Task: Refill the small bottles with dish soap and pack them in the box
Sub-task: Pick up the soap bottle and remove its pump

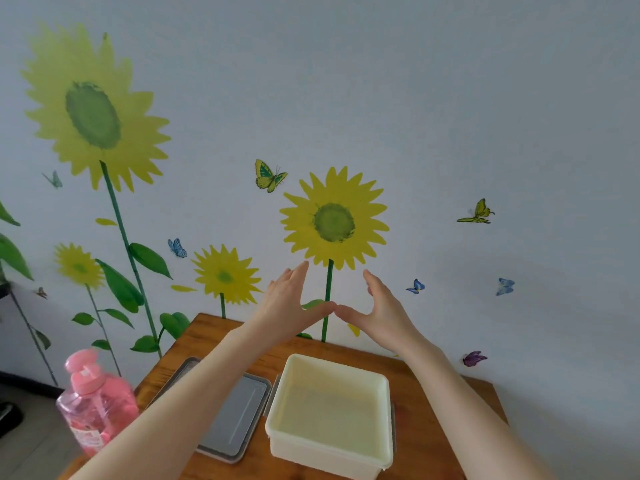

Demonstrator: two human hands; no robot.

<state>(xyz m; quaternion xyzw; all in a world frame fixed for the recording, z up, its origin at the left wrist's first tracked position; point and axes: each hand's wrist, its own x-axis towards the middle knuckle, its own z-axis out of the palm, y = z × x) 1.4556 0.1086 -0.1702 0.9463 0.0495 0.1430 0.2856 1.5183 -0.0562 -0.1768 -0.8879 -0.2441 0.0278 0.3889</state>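
A cream plastic box stands open and empty on the wooden table. A large pink dish soap bottle with a pink cap stands at the table's left edge. My left hand and my right hand are raised above the table's far side, in front of the wall. Both have straight fingers, hold nothing, and their thumb tips touch each other. No small bottles are in view.
A grey metal tray lies left of the box, partly under my left forearm. The wall behind carries sunflower and butterfly stickers. The floor shows at the lower left, beyond the table edge.
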